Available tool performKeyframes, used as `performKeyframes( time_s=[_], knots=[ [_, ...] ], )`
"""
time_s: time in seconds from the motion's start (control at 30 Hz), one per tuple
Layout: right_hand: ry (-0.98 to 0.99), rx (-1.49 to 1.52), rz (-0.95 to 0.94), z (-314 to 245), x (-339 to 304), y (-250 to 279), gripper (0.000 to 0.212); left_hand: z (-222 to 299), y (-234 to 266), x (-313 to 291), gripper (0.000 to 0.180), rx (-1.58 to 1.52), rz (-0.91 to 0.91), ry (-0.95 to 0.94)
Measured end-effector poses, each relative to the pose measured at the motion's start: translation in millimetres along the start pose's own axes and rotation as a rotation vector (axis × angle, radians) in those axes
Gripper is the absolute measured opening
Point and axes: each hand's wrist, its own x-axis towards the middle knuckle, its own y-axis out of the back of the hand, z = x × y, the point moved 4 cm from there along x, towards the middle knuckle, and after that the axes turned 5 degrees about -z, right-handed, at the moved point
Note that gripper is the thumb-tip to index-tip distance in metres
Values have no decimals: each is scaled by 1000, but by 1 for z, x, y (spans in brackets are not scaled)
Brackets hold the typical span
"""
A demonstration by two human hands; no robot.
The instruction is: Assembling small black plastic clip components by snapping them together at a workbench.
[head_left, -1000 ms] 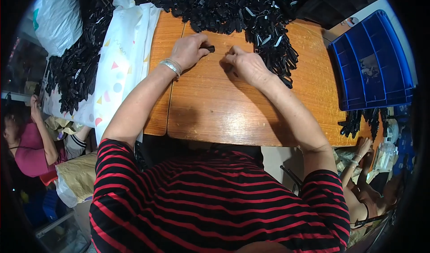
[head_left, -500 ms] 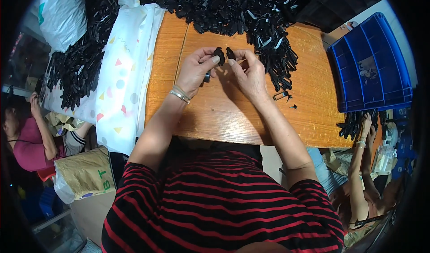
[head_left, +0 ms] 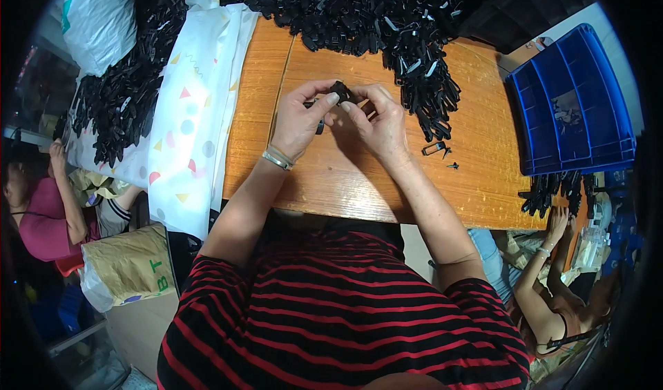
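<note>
Above the wooden table, my left hand [head_left: 295,124] and my right hand [head_left: 387,129] meet fingertip to fingertip. Between their pinched thumbs and fingers are small black plastic pieces [head_left: 340,90], touching or nearly so; the fingers partly cover them. A further dark piece [head_left: 320,126] shows below the left fingers, apparently tucked in that palm. To the right of my right hand a small rectangular frame-like part [head_left: 434,148] and a tiny dark part [head_left: 453,166] lie on the table. Beyond the hands spreads a large heap of black plastic pieces [head_left: 345,21].
A blue divided crate [head_left: 573,107] stands tilted at the right. White patterned sheeting [head_left: 183,114] covers the table's left side, beside another black heap [head_left: 124,114] and a white bag [head_left: 100,24]. One person [head_left: 52,217] works at left, another [head_left: 549,286] at right. A brown sack [head_left: 131,269] stands lower left.
The two black pieces, held apart before, have been brought together as my right hand moved left toward my left hand. The right-hand person's hands have shifted down slightly.
</note>
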Motion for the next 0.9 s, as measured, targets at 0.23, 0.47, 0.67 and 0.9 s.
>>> performKeyframes(
  time_s=[0.23, 0.47, 0.67, 0.9],
  knots=[
    [145, -134, 105, -19, -18, -6, 22, 21, -9, -22, 28, 174, 0, -116],
    [77, -11, 128, -21, -31, -10, 45, 26, -9, -36, 22, 67, -105, -163],
    [129, 251, -147, -16, -45, -31, 41, 37, -12, -46, 15, -9, -164, -35],
    [28, 487, -82, -34, -65, -46, 44, 41, -8, -65, 14, -60, -175, 97]
  ],
)
